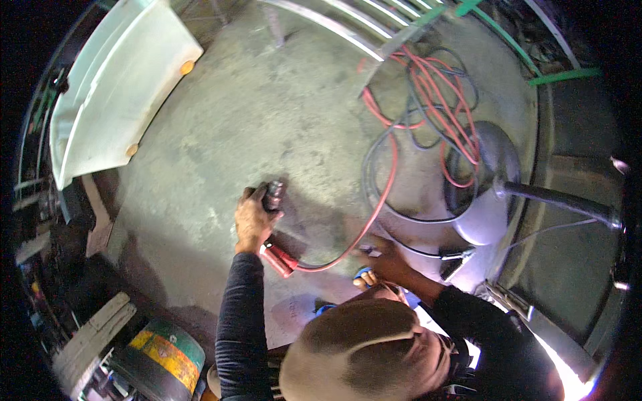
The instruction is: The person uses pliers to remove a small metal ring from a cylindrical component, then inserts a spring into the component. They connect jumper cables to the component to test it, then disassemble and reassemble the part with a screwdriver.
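Observation:
My left hand point(253, 224) reaches forward over the concrete floor, its fingers closed round a short dark cylinder point(274, 194) with a metallic sheen. I cannot make out its exact kind. Beside that wrist lies a red tubular handle point(277, 259), joined to a red cable point(354, 248). My right hand point(386, 257) is low at right of centre, in shadow and blurred, with a small pale piece point(369, 250) at its fingers. Whether it grips that piece does not show. Just below it are toes point(364, 279) with a blue strap. A rounded brown cloth-like shape point(354, 341) fills the lower middle.
Red and black cables point(441, 120) lie coiled at the right, over a grey rounded object point(491, 160) with a dark bar. Metal slats point(361, 30) stand at the back. A large white panel point(127, 87) is at far left, a green-and-yellow drum point(160, 357) near left.

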`<state>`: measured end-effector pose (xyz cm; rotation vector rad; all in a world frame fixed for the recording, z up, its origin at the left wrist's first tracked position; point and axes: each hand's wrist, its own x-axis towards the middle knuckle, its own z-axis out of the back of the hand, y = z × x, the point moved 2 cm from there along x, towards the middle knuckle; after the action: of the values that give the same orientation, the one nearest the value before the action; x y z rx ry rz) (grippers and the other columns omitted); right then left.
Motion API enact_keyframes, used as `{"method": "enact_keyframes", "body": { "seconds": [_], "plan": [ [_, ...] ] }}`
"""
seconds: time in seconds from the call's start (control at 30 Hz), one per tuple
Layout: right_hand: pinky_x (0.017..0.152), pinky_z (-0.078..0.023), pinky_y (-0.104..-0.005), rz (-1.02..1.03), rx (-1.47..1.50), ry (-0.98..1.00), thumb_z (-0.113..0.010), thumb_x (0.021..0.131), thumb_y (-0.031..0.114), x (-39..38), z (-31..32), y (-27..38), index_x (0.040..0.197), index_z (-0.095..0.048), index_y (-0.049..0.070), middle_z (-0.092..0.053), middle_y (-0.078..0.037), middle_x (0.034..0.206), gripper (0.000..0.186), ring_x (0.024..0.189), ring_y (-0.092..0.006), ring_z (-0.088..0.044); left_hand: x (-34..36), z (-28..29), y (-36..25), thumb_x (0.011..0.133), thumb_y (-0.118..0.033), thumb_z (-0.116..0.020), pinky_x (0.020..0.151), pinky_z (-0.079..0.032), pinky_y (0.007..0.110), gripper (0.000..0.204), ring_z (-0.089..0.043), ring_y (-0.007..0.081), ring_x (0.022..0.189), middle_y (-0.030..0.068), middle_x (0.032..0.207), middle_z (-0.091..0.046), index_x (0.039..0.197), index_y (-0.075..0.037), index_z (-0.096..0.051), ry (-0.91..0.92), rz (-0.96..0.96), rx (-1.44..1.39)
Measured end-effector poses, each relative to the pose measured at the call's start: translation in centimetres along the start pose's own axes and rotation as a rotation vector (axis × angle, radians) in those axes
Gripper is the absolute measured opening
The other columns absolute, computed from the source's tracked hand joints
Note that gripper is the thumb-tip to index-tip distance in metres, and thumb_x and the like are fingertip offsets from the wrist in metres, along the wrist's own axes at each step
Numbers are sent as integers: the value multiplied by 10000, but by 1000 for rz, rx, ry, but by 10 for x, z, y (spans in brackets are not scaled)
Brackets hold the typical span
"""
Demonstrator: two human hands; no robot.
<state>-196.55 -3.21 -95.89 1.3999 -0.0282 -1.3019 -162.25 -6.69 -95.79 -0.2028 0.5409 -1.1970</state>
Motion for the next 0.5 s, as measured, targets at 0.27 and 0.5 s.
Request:
{"method": "enact_keyframes", "body": {
  "seconds": [0.27,0.5],
  "plan": [
    [472,-522,-372,-713,951,-722,-648,953,226,-170,85,-230,927,-577,112,-578,-73,723,137,561,-209,-591,-14,-34,22,677,-301,-943,1065,-445,499,1062,-535,419,1270,205,1403,-571,1542,-40,-385,-90,120,-80],
    [536,-577,-431,-788,819,-819,-568,999,382,-141,84,-226,1182,-575,98,-657,-125,915,338,654,-266,-651,-118,-70,92,736,-478,-907,995,-467,502,905,-588,393,1163,226,1293,-617,1355,51,-512,-452,680,-83]
  ]
}}
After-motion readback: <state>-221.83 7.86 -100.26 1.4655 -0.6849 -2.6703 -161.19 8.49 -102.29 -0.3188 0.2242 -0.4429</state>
